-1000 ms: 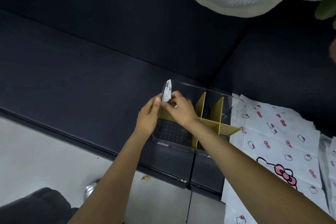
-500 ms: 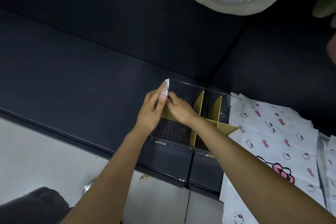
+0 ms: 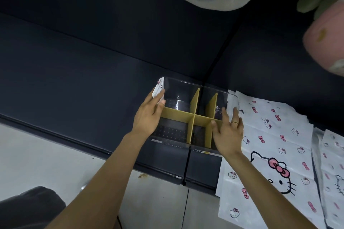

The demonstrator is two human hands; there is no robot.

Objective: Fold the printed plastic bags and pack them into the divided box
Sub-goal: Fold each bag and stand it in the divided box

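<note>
The fingers [image 3: 161, 102] of the left hand [image 3: 149, 115] lie almost straight against the left wall of the clear plastic box with yellow dividers [image 3: 193, 115]. They touch the small folded white printed bag [image 3: 158, 90], which stands upright at the far left corner of the box. I cannot tell whether this folded bag is just inside the wall or just outside it, because the wall is transparent. The right hand [image 3: 228, 135] is at the right end of the box, also with fingers relaxed and rather wide, resting on the rim and the divider there; it holds nothing. It wears a thin ring.

The box stands near the front edge of the dark desk [image 3: 74, 80]. Its compartments, as far as I can see through the plastic, look empty, except maybe the far left one.

Just right of the box, touching its right wall, lies a stack of flat white plastic bags with pink bows and cat faces [image 3: 275, 154], still unfolded, reaching over the front edge of the desk.

My judgement: the task is only at the beginning. One bag is folded and put at the box; many bags are left to fold, and most compartments wait to be filled.
</note>
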